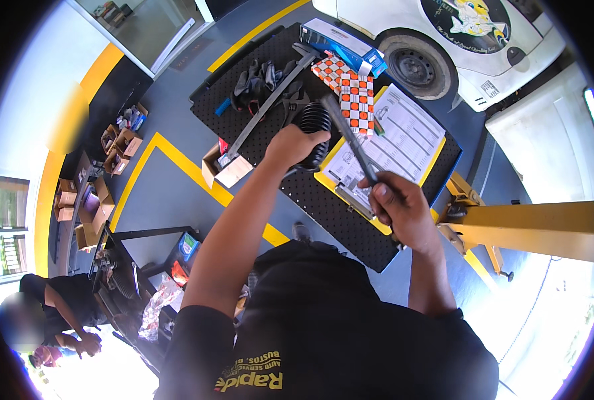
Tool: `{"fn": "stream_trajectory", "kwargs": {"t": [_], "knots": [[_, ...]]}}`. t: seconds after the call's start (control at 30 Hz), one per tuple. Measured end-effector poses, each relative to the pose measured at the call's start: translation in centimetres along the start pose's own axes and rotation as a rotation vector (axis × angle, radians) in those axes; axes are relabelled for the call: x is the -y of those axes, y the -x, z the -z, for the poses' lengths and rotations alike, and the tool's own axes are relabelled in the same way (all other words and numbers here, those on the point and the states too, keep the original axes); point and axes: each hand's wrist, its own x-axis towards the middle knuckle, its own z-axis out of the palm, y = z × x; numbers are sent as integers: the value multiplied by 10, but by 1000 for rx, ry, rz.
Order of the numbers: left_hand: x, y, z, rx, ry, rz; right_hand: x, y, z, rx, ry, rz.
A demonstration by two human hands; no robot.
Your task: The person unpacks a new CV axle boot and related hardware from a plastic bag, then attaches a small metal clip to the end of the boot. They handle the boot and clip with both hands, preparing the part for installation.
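Note:
My left hand (pixel 292 147) is closed round a black ribbed rubber boot (pixel 314 121), holding it over the dark textured cart top (pixel 324 213). In my right hand (pixel 407 208) is a long grey metal bar tool (pixel 352 141). It slants up and left across a clipboard (pixel 414 127) of printed sheets, its far end close to the boot. Exactly what kind of tool it is, I cannot tell. An adjustable wrench (pixel 296 101) lies just beyond the boot, beside a large metal caliper-like tool (pixel 270 100).
Orange-and-white checkered boxes (pixel 356 100) and a blue-and-white box (pixel 344 45) stand at the cart's far side. Dark gloves (pixel 257 83) lie to the left. A white vehicle (pixel 470 60) is beyond. A yellow lift arm (pixel 524 230) extends at right. Another person (pixel 70 303) works at lower left.

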Motion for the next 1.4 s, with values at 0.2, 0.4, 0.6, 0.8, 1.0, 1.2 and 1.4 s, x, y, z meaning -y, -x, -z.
{"fn": "stream_trajectory", "kwargs": {"t": [0.2,0.4,0.6,0.8,1.0,1.2,1.4], "knots": [[96,101,63,39,877,-284,-9,-2,19,15,123,-45],[189,222,84,-151,1346,-428,15,-40,-18,348,300,-37],[219,283,46,-669,1813,-802,34,-67,-119,671,548,129],[215,349,3,-924,1617,-582,60,-61,-218,904,720,276],[210,379,-50,-997,1558,-445,65,-40,-291,1108,594,309],[244,402,-84,-974,1670,-399,76,-19,-351,1288,815,404],[281,435,-96,-1059,2061,-629,86,7,-390,1346,889,659]]}}
